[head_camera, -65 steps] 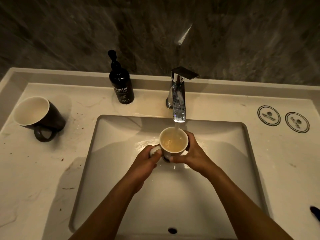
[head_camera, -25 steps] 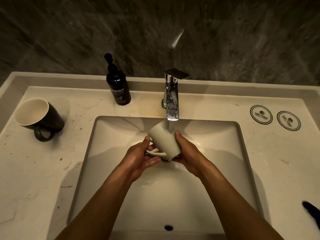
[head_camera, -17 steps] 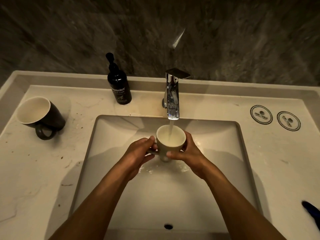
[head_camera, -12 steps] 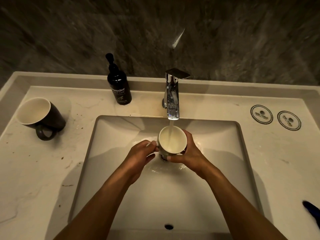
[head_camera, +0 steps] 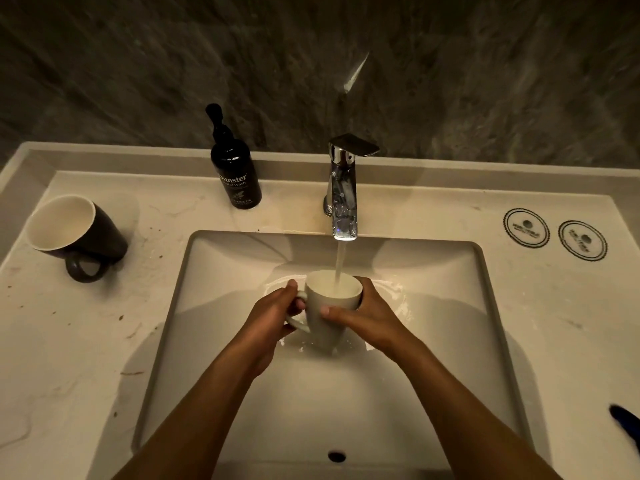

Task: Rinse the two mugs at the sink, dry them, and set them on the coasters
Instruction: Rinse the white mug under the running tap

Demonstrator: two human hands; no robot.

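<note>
I hold a white mug (head_camera: 327, 320) upright over the sink basin (head_camera: 242, 271), under the running faucet (head_camera: 343, 199); the water stream falls into its mouth. My left hand (head_camera: 273, 317) grips the handle on the mug's left. My right hand (head_camera: 367, 315) wraps the body from the right, thumb across the front. A dark mug (head_camera: 74, 233) with a white inside lies on its side on the counter at the left, mouth turned up and left, handle toward me. Two round coasters (head_camera: 525, 227) (head_camera: 582, 240) lie side by side on the counter at the right.
A dark hand-wash pump bottle (head_camera: 234, 171) stands behind the basin, left of the faucet. A dark blue object (head_camera: 625, 419) pokes in at the right edge. The counter (head_camera: 86, 341) at the left shows brown specks and stains. A dark stone wall rises behind.
A second ago the white mug was tipped over, mouth away, pouring out. It has since been turned upright under the stream and lowered a little toward the basin.
</note>
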